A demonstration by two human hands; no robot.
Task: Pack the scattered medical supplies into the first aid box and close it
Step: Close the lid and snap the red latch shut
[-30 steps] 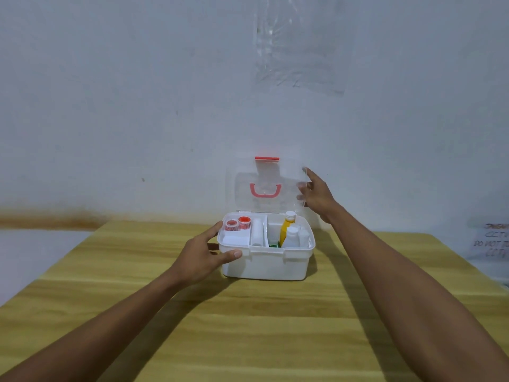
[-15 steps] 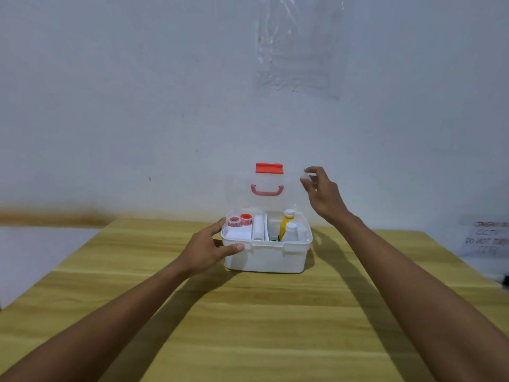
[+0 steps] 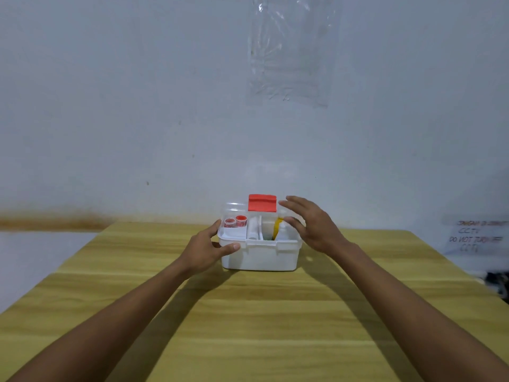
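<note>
The white first aid box (image 3: 261, 257) stands at the far middle of the wooden table (image 3: 248, 326). Its clear lid (image 3: 234, 209), with a red latch (image 3: 262, 203), tilts forward over the box and is partly lowered. Inside I see two small red-capped vials (image 3: 236, 221) at the left and a yellow bottle (image 3: 276, 230) at the right. My left hand (image 3: 203, 248) grips the box's front left corner. My right hand (image 3: 316, 227) holds the lid's right edge, fingers above and thumb below.
A pale wall rises right behind the box, with a clear plastic sheet (image 3: 289, 51) taped high on it. A handwritten paper sign (image 3: 476, 235) sits at the right, beyond the table edge. A dark object (image 3: 498, 282) shows at the far right.
My right hand has swung the lid from upright forward and down over the box. My left hand has stayed on the box's left corner.
</note>
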